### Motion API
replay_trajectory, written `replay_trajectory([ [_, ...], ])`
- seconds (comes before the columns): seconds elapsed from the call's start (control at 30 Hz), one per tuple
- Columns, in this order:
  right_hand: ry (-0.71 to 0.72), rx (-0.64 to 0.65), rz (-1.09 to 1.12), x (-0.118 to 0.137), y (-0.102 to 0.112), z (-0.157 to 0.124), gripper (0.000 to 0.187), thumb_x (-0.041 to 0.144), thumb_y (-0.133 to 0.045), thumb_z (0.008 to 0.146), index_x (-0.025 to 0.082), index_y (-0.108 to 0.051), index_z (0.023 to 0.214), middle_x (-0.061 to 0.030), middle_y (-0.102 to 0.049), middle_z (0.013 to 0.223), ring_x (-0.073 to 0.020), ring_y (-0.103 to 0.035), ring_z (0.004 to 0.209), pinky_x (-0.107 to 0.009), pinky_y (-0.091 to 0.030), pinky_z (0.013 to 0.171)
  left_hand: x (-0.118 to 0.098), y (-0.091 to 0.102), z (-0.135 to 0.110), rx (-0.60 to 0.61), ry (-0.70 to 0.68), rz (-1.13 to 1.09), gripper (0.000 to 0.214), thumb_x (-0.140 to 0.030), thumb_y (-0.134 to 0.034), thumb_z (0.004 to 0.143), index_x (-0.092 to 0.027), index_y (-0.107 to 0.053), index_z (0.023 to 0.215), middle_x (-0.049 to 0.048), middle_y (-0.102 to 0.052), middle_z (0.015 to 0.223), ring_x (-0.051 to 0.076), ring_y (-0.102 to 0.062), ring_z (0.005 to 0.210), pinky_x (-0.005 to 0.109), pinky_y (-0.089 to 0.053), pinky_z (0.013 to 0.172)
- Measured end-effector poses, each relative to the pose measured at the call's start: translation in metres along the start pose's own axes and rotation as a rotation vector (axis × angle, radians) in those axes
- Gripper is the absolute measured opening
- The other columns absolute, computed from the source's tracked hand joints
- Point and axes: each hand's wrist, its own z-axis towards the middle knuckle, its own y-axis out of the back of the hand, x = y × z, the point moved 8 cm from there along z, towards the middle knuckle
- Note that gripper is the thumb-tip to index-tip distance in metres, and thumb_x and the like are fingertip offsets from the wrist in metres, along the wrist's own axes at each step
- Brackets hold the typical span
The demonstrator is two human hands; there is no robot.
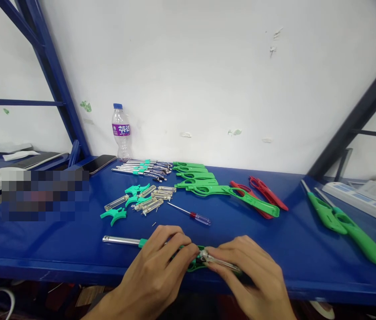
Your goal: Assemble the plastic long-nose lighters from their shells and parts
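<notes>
A green long-nosed lighter with a metal tube lies near the table's front edge, partly hidden by my hands. My left hand is closed on its middle, fingertips at the trigger opening. Pinched in my right hand is a clear fuel tank, its valve end close to my left fingertips, over the green body. Beyond my hands lie a small screwdriver, several loose fuel tanks and turquoise triggers. Whether the tank is seated in the body I cannot tell.
Metal lighter tubes with wires lie at the back. Green shell halves and red shell halves are to their right. Two green lighters lie at far right, by a power strip. A bottle and phone stand back left.
</notes>
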Motion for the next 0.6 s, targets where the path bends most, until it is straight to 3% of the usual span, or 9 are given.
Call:
replay_trajectory([
  [0.33, -0.092, -0.024, -0.164, -0.010, -0.003, -0.002, 0.007, 0.023, -0.066, 0.104, 0.025, -0.072, 0.108, -0.0033, -0.073, 0.097, -0.0197, -0.069, 0.085, -0.032, -0.055, 0.076, 0.002, -0.003, 0.000, 0.017, 0.068, 0.145, 0.027, -0.001, -0.053, 0.099, -0.012, -0.067, 0.119, 0.0101, -0.070, 0.104, 0.028, -0.058, 0.102, 0.046, -0.050, 0.089],
  [0.6, -0.152, 0.041, -0.276, -0.024, -0.010, -0.007, 0.013, 0.030, -0.060, 0.107, 0.026, -0.073, 0.109, -0.0049, -0.069, 0.097, -0.0219, -0.067, 0.085, -0.034, -0.056, 0.075, 0.006, -0.005, 0.001, 0.041, 0.105, 0.176, 0.026, -0.005, -0.052, 0.099, -0.015, -0.067, 0.119, 0.0115, -0.068, 0.108, 0.030, -0.060, 0.103, 0.048, -0.053, 0.089],
])
